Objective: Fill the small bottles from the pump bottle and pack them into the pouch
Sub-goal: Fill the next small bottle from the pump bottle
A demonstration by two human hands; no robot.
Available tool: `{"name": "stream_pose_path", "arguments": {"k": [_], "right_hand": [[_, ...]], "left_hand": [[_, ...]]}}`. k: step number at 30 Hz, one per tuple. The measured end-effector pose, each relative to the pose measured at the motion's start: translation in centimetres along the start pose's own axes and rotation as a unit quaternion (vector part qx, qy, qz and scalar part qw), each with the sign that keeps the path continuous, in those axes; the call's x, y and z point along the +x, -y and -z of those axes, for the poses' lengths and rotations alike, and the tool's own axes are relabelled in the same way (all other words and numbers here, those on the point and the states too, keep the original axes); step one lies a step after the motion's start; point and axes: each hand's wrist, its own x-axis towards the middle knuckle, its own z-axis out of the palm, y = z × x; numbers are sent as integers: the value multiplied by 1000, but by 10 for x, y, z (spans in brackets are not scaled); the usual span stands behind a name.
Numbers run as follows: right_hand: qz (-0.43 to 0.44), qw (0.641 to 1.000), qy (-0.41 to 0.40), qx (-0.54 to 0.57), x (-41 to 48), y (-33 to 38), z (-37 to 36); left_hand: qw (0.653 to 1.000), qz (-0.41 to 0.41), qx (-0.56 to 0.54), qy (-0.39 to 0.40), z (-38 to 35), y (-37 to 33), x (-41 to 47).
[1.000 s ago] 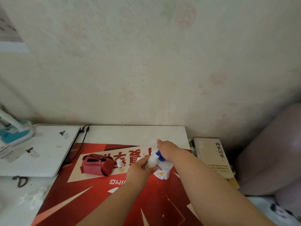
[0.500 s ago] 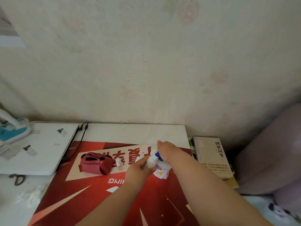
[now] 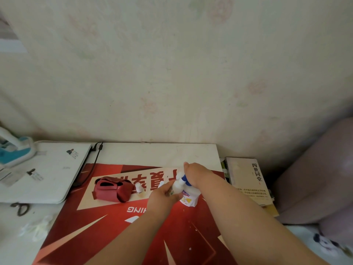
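Gripping the small bottle [image 3: 176, 186], left hand [image 3: 163, 197] should hold steady while right hand [image 3: 196, 175], clasping the pump bottle [image 3: 189, 198], presses slowly.

1. Open mat [image 3: 99, 236] lies left of the left forearm, before the pouch [image 3: 113, 191].
2. A small bottle [image 3: 139, 189] stands in the gap between pouch and left hand [image 3: 162, 197].
3. Right hand [image 3: 196, 175], held bottle [image 3: 176, 186] and pump bottle [image 3: 190, 198] block the middle.
4. Bare bench [image 3: 152, 153] runs behind to the wall [image 3: 172, 73].
5. Laptop [image 3: 47, 173], cable [image 3: 95, 159], scissors [image 3: 21, 208] hem the left; books [image 3: 248, 180] the right.
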Motion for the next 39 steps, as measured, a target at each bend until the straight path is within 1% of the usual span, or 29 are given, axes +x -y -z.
{"name": "stream_pose_path", "arguments": {"k": [11,18,22,33,39], "right_hand": [[24,999,-14,21,-7,0,2],[45,998,-45,22,-13,-2,0],[53,996,-67,30,-14,-3,1],[27,997,-29,62,-7,-1,4],[22,997,-28,64,-4,-1,3]], "left_hand": [[999,-14,37,-2,2,-1,0],[999,-22,42,-6,3,-1,-2],[998,-30,44,-21,3,-7,-5],[999,-27,26,-29,2,-9,-7],[999,-26,24,-28,2,-8,-7]]}}
